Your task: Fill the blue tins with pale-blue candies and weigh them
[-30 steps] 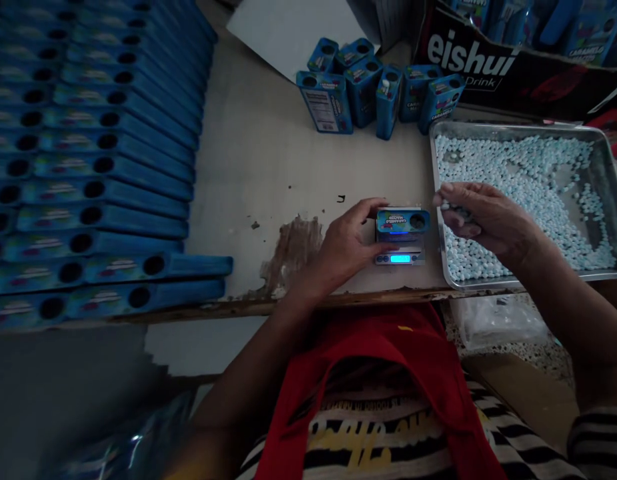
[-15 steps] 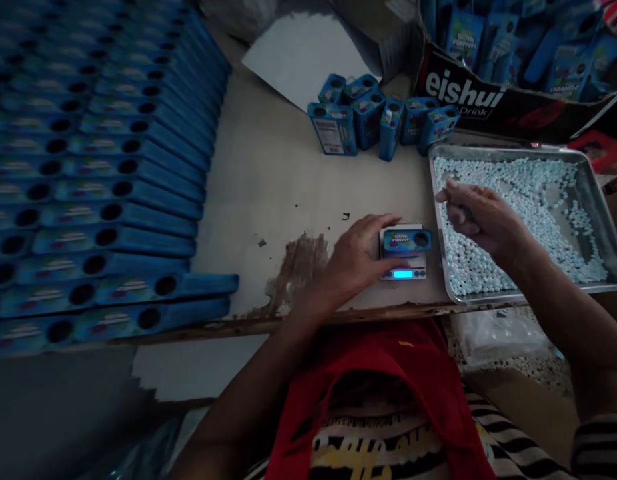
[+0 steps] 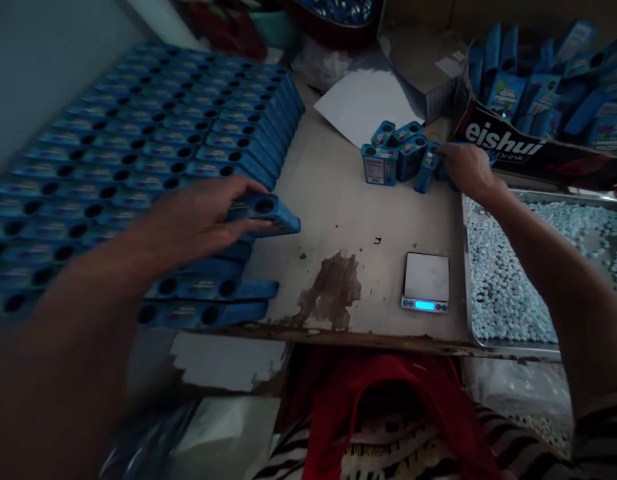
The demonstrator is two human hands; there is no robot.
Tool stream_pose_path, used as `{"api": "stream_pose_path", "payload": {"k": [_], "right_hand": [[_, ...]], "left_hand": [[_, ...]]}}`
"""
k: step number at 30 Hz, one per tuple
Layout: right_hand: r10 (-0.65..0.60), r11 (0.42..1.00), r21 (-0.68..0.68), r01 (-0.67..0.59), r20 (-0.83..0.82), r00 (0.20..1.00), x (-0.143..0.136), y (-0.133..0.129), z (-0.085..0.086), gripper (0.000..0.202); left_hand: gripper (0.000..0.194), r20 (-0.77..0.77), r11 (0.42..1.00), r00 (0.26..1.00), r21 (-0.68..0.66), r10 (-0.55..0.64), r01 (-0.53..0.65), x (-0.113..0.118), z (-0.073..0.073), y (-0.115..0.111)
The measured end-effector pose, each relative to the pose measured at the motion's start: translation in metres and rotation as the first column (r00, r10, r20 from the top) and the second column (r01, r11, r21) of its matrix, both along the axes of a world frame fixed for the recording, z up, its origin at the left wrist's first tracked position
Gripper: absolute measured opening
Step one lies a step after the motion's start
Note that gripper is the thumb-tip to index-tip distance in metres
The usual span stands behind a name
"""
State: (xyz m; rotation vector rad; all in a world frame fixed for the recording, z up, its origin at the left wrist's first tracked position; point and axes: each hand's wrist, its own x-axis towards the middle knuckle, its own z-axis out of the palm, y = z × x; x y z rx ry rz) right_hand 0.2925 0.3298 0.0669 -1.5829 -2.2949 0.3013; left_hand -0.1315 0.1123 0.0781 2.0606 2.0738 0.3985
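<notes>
My left hand [image 3: 203,217] grips a blue candy box [image 3: 268,212] with a round dark hole in its top, thumb on the near side and fingers on the far side. It is held at the right edge of the rows of similar boxes [image 3: 238,143]. Across the table, my right hand [image 3: 465,167] is closed at a small group of upright blue boxes [image 3: 411,157], its fingertips on one of them and partly hiding those behind. A small digital scale [image 3: 427,277] with a lit blue display lies in front of me, its plate bare.
On the right, under my right forearm, lies a metal tray [image 3: 467,280] of small pale blue and white candies. A black carton [image 3: 548,150] full of blue boxes stands behind it. White card sheets [image 3: 363,100] lie at the back. The table's worn front edge [image 3: 368,340] is close to me.
My left hand has lifted the candy box off the scale and carried it left to the rows. My right hand has moved from above the candy tray to the group of boxes behind.
</notes>
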Motion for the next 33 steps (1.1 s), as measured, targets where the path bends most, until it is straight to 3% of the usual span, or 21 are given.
{"api": "stream_pose_path", "payload": {"k": [3, 7, 9, 11, 14, 17, 20, 24, 26, 28, 29, 30, 32, 33], "right_hand": [[0.064, 0.998, -0.002, -0.064, 0.135, 0.989, -0.004, 0.004, 0.010, 0.024], [0.068, 0.998, 0.006, -0.069, 0.154, 0.986, -0.003, 0.006, 0.014, 0.036], [0.070, 0.997, 0.021, -0.074, 0.157, 0.985, 0.002, -0.006, 0.015, 0.033], [0.061, 0.997, 0.040, -0.069, 0.177, 0.982, 0.012, -0.031, 0.018, 0.019], [0.075, 0.997, 0.016, -0.080, 0.217, 0.973, 0.029, -0.092, 0.026, 0.005], [0.086, 0.996, -0.052, -0.076, 0.250, 0.964, 0.038, -0.161, 0.030, 0.017], [0.092, 0.992, -0.115, -0.059, 0.312, 0.946, 0.039, -0.215, 0.025, 0.025], [0.064, 0.990, -0.140, -0.022, 0.298, 0.952, 0.038, -0.252, 0.014, 0.028], [0.037, 0.990, -0.137, -0.016, 0.156, 0.987, 0.042, -0.257, 0.012, 0.023], [-0.042, 0.983, -0.182, 0.021, -0.113, 0.993, 0.055, -0.256, 0.013, 0.015], [-0.122, 0.969, -0.242, 0.051, -0.285, 0.951, 0.065, -0.252, 0.013, 0.013], [-0.234, 0.940, -0.331, 0.080, -0.459, 0.857, 0.077, -0.248, 0.013, 0.017], [-0.533, 0.813, -0.574, 0.097, -0.666, 0.522, 0.104, -0.236, 0.012, 0.029], [-0.670, 0.721, -0.688, 0.080, -0.664, 0.331, 0.118, -0.231, 0.010, 0.031]], "left_hand": [[0.093, 0.055, 0.978, 0.998, -0.205, -0.026, 0.037, -0.034, 0.000, -0.017], [0.085, 0.192, 0.946, 0.977, -0.290, -0.093, 0.147, -0.036, 0.002, -0.042], [0.082, 0.194, 0.943, 0.976, -0.297, -0.096, 0.152, -0.033, -0.002, -0.050], [0.082, 0.170, 0.945, 0.980, -0.290, -0.102, 0.149, -0.030, -0.009, -0.060], [0.083, 0.084, 0.959, 0.988, -0.241, -0.129, 0.146, -0.027, -0.028, -0.074], [0.080, -0.112, 0.976, 0.978, -0.147, -0.178, 0.161, -0.023, -0.048, -0.088], [0.071, -0.220, 0.980, 0.955, -0.064, -0.199, 0.189, -0.012, -0.056, -0.099], [0.074, -0.177, 0.973, 0.958, 0.023, -0.223, 0.231, 0.015, -0.047, -0.103], [0.071, -0.181, 0.954, 0.942, 0.047, -0.283, 0.296, 0.030, -0.043, -0.101], [0.063, -0.205, 0.939, 0.927, 0.076, -0.315, 0.336, 0.044, -0.041, -0.099], [0.059, -0.217, 0.936, 0.924, 0.095, -0.314, 0.340, 0.050, -0.042, -0.098], [0.056, -0.226, 0.933, 0.923, 0.109, -0.312, 0.342, 0.055, -0.043, -0.098], [0.051, -0.227, 0.923, 0.917, 0.133, -0.327, 0.362, 0.062, -0.046, -0.097], [0.049, -0.218, 0.914, 0.913, 0.142, -0.345, 0.379, 0.065, -0.048, -0.097]]}}
